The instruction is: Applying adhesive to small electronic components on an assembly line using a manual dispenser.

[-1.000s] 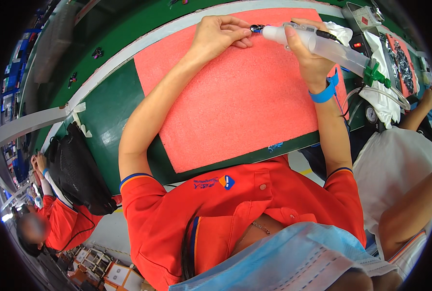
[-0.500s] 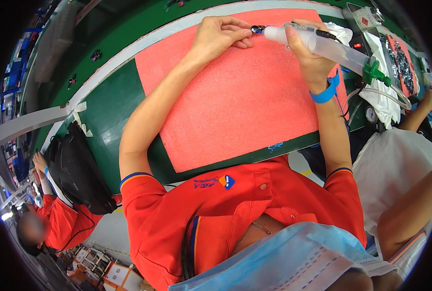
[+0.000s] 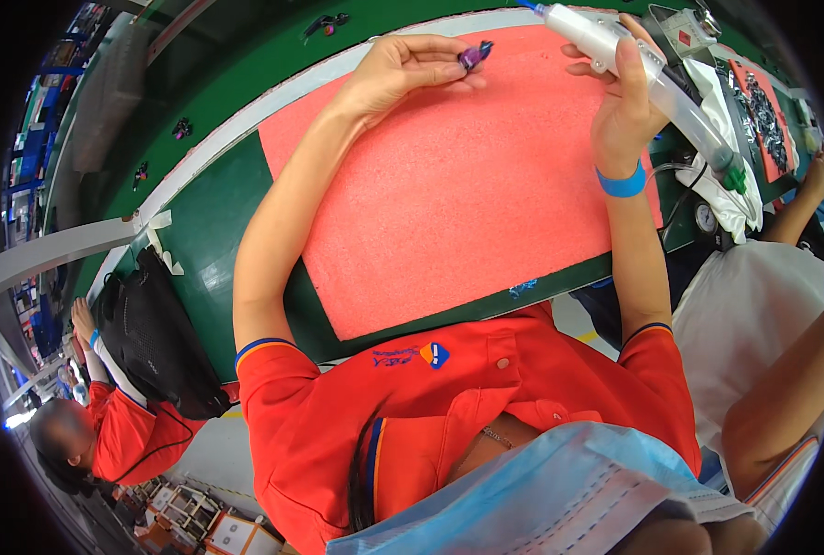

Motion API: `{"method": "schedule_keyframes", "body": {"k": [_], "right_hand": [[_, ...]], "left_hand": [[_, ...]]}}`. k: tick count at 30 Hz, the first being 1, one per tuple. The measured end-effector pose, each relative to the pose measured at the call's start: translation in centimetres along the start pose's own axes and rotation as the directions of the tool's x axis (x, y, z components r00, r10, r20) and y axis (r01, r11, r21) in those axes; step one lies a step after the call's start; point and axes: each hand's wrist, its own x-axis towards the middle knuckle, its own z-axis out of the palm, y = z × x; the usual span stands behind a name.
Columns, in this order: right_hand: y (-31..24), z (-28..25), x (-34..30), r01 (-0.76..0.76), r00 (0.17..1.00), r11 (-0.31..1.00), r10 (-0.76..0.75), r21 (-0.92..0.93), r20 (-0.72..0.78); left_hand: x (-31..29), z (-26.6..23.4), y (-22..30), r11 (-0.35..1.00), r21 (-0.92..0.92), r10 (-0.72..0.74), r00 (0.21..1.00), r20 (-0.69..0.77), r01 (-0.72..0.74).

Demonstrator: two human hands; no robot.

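Observation:
Between the thumb and fingertips of my left hand (image 3: 398, 76) is a small dark part (image 3: 473, 57) with a purple, shiny face. It is held just above the far edge of the pink foam mat (image 3: 458, 203). My right hand (image 3: 629, 116) is wrapped round a clear dispensing syringe (image 3: 586, 33) with whitish contents, a blue tip and a green end cap (image 3: 734, 178). The syringe tip points up and left, past the mat's far edge, apart from the small part. A blue band (image 3: 623, 181) circles my right wrist.
Beyond the mat runs a green belt (image 3: 245, 69) carrying several small dark parts (image 3: 182, 128). A black bag (image 3: 158, 338) lies at the left, near a co-worker in red. To the right are a pressure gauge (image 3: 705, 217), white cloth (image 3: 722, 139), a metal box (image 3: 680, 39) and another person's arm.
The syringe has swung away from the small part, its tip now up and farther off. My left hand has turned the part so its purple face shows. Parts on the belt have shifted.

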Motion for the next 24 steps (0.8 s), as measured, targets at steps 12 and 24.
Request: {"method": "schedule_keyframes", "body": {"k": [12,24], "right_hand": [[0.5,-0.2,-1.1,0.037,0.989,0.955,0.006,-0.296,0.145],[1.0,-0.4,-1.1,0.156,0.953,0.832,0.015,-0.532,0.303]], "left_hand": [[0.1,0.2,-0.5,0.955,0.291,0.005,0.981,-0.194,0.053],[0.1,0.0,-0.6,0.928,0.369,0.006,0.986,-0.168,0.057]]}}
